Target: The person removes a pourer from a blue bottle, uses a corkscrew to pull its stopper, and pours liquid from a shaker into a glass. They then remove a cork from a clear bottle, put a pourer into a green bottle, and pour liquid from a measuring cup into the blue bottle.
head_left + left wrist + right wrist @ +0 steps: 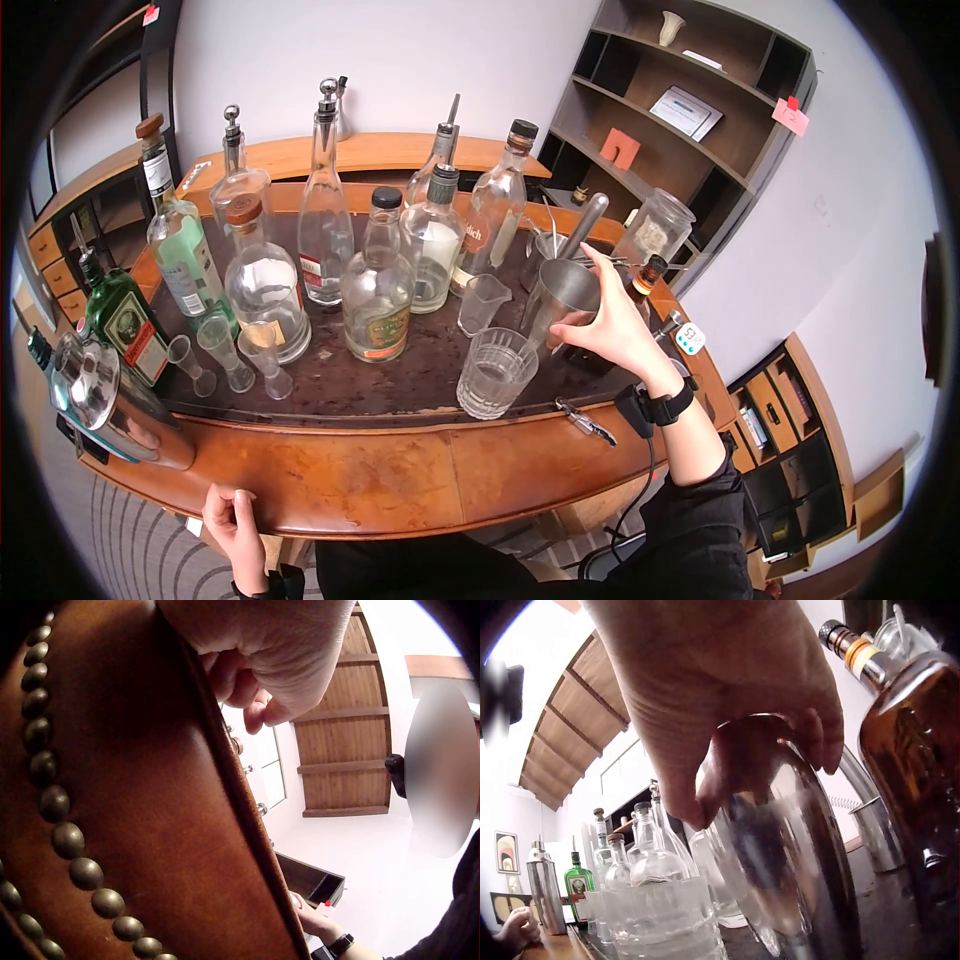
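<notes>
My right hand [615, 325] grips a metal shaker tin [568, 290] near its rim, thumb on the near side and fingers on the far side. In the right wrist view the shiny tin [780, 847] stands under the palm, close over the dark bar top. A grey rod with a rounded end [590, 222] slants up behind the tin's rim. Just left of the tin stand a cut-glass tumbler [497, 375] and a small glass jug [484, 305]. My left hand [235, 520] lies loosely curled at the leather front edge, holding nothing.
Several bottles [376, 310] crowd the bar top, with small narrow glasses [230, 355] before them. A metal cocktail shaker [130, 400] stands far left. A corkscrew [587, 422] lies near the front edge. An amber bottle [915, 742] stands close beside the right hand.
</notes>
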Tool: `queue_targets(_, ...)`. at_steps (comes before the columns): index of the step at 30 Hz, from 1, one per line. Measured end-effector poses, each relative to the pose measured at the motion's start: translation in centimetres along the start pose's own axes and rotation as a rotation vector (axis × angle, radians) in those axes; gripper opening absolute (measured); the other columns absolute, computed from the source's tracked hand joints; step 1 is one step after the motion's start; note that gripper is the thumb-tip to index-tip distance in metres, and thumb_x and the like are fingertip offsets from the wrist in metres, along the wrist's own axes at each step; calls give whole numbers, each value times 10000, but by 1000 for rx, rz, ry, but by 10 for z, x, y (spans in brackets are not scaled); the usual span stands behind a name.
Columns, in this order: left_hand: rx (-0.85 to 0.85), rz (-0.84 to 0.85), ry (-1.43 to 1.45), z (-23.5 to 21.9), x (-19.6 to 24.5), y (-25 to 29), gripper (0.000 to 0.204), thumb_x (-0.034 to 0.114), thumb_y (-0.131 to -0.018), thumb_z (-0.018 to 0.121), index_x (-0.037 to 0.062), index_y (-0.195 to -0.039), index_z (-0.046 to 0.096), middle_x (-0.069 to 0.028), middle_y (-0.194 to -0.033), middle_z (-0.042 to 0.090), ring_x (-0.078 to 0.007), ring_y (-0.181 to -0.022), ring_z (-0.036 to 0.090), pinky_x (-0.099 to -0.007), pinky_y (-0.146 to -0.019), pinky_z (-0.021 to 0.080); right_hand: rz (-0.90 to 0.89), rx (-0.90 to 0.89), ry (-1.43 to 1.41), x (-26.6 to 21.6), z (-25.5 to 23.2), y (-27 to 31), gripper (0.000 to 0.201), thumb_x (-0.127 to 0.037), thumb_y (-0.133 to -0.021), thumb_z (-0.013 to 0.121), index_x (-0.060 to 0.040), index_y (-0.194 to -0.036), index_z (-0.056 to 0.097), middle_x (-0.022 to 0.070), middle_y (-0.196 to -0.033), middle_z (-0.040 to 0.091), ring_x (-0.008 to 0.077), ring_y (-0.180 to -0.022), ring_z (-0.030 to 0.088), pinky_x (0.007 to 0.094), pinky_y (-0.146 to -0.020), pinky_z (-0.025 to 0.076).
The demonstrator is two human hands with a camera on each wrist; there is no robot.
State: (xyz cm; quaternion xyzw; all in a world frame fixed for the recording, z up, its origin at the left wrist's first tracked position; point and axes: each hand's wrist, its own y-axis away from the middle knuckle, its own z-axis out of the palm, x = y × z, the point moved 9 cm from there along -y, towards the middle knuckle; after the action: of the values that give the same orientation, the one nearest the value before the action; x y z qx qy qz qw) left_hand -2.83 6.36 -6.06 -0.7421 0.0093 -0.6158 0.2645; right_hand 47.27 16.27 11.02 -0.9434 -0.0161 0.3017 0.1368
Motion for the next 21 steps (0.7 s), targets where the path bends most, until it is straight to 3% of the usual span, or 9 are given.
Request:
queue_targets(2, 0, 1, -12, -1, 1, 0, 186, 72, -951, 568, 21, -783, 505, 5, -719, 520, -40, -633, 430, -197, -583, 346, -43, 45, -7, 2, 0, -5, 1003, -184, -703, 819, -89, -1498, 216, 239, -1359, 409, 251, -1063, 647, 386, -1021, 449)
queue_targets(8, -4, 11, -28, -1, 2, -1, 198, 75, -949, 571, 21, -769, 508, 7, -707, 522, -41, -623, 427, -199, -580, 345, -16, 91, -43, 14, 2, -20, 962, -138, -741, 795, -80, -1498, 204, 246, -1404, 354, 199, -895, 705, 355, -950, 506)
queue_targets(12, -4, 7, -21, 1, 6, -1, 200, 72, -948, 565, 20, -764, 506, 5, -706, 522, -44, -624, 428, -202, -580, 344, 64, 68, -80, 20, 3, -20, 981, -149, -732, 802, -75, -1499, 196, 238, -1412, 353, 254, -1049, 658, 379, -999, 473)
queue_targets(14, 1, 9, -22, 1, 5, -1, 199, 72, -948, 563, 19, -765, 506, 5, -705, 521, -46, -625, 430, -204, -581, 346, -226, 297, 342, -3, -9, -10, 924, -138, -714, 798, -62, -1474, 277, 211, -1404, 386, 314, -1209, 549, 403, -1042, 430)
queue_targets(15, 8, 8, -16, 0, 2, -1, 197, 73, -946, 565, 18, -765, 509, 5, -705, 521, -48, -629, 434, -206, -585, 350, -230, 296, 340, -9, -10, -4, 924, -138, -714, 798, -62, -1474, 277, 211, -1404, 386, 314, -1209, 549, 403, -1042, 430)
queue_targets(17, 25, -1, -12, -2, 1, 0, 196, 74, -944, 567, 18, -765, 512, 5, -705, 520, -50, -633, 438, -208, -588, 353, -500, 455, 417, -51, -20, 26, 808, -126, -695, 790, -44, -1400, 404, 189, -1363, 443, 347, -1280, 454, 419, -1059, 401)
queue_targets(18, 11, -2, -33, -1, 3, -1, 193, 73, -941, 570, 17, -764, 516, 4, -706, 522, -51, -638, 442, -208, -591, 356, -564, 473, 317, -55, -20, 36, 687, -118, -690, 780, -41, -1310, 492, 186, -1290, 509, 352, -1192, 516, 425, -1016, 430)
queue_targets(19, -5, -5, -55, 0, 5, -1, 191, 71, -938, 574, 17, -762, 521, 2, -708, 524, -53, -643, 447, -208, -594, 359, -583, 425, 349, -60, -14, 45, 646, -117, -700, 779, -42, -1280, 504, 180, -1201, 550, 332, -1079, 580, 405, -924, 490)
queue_targets(21, 3, -16, -45, -1, 2, 0, 190, 69, -936, 575, 17, -760, 524, 1, -710, 526, -53, -645, 451, -207, -594, 360, -280, 107, 200, -51, 9, 49, 684, -164, -699, 798, -41, -1294, 485, 168, -1131, 565, 304, -963, 622, 381, -819, 531)
